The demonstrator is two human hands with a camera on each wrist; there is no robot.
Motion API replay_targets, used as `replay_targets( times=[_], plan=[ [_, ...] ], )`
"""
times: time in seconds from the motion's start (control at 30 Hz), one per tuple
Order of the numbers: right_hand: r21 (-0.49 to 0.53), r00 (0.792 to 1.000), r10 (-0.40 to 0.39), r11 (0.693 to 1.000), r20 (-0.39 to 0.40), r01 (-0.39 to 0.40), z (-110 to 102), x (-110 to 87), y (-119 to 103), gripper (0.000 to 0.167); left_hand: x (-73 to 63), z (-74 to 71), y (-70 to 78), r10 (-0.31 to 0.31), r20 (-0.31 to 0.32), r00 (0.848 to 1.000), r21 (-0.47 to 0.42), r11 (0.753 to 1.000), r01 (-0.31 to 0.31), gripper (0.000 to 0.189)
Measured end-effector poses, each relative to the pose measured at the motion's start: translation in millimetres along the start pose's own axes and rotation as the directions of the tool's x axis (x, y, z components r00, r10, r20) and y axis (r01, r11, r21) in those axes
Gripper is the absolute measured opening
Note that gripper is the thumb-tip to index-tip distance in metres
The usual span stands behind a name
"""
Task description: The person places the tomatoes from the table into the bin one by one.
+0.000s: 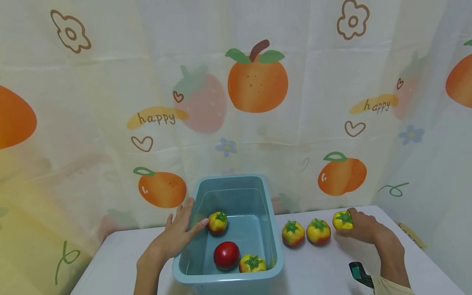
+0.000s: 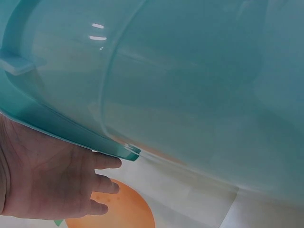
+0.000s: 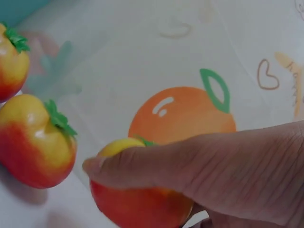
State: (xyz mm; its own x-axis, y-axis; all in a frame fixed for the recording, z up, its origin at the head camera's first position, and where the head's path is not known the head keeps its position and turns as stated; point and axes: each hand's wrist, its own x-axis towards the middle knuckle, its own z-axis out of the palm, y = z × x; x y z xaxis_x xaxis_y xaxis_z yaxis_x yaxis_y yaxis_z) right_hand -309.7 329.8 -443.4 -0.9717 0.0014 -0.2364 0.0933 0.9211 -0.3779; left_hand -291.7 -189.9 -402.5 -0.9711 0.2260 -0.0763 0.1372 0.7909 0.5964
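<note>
The right hand [image 1: 368, 229] pinches a fruit [image 1: 343, 220], right of two more fruits [image 1: 318, 232]; only the right wrist view shows its red side. The left hand [image 1: 175, 237] spreads over the left rim of the bin [image 1: 226, 279], its thumb unclear from that wrist. Inside, the near rim partly hides a yellow fruit [image 1: 252, 263] beside a red fruit [image 1: 226, 255]. White tabletop [image 1: 313, 270], printed curtain [image 1: 295, 135] behind.

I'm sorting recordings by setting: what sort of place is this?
Probably a small indoor recording nook, though the wider room isn't visible: a white table before a hanging sheet printed with fruit, with glossy, artificial-looking fruits set out beside a blue bin.
</note>
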Motion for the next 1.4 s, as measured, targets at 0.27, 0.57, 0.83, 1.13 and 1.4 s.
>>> replay_targets(
  times=[0.27,0.57,0.83,1.13,1.4],
  plan=[
    [0.036,0.995,-0.075,0.996,-0.068,0.078,-9,-4.7,-6,0.093,-0.8,-1.4,1.0,-0.001,0.004,1.000,-0.005,1.000,0.001,0.101],
    [0.062,0.977,-0.154,0.985,-0.146,0.164,-15,-7.6,-14,0.085,-0.7,-2.1,1.3,-0.002,0.007,1.000,0.001,1.000,0.002,0.102],
    [0.054,0.970,-0.183,0.980,-0.163,0.194,-20,-12.7,-20,0.082,-1.0,-2.1,1.1,-0.001,-0.001,1.000,0.006,1.000,0.001,0.101],
    [0.126,0.968,-0.200,0.967,-0.154,0.220,-21,-21.2,-35,0.081,-0.6,-2.1,-0.1,0.009,-0.003,1.000,-0.006,1.000,-0.009,0.099],
    [0.129,0.948,-0.252,0.952,-0.192,0.279,-19,-27.8,-58,0.077,-0.5,-1.1,-1.8,0.006,0.000,1.000,-0.018,1.000,-0.006,0.099]
  ],
)
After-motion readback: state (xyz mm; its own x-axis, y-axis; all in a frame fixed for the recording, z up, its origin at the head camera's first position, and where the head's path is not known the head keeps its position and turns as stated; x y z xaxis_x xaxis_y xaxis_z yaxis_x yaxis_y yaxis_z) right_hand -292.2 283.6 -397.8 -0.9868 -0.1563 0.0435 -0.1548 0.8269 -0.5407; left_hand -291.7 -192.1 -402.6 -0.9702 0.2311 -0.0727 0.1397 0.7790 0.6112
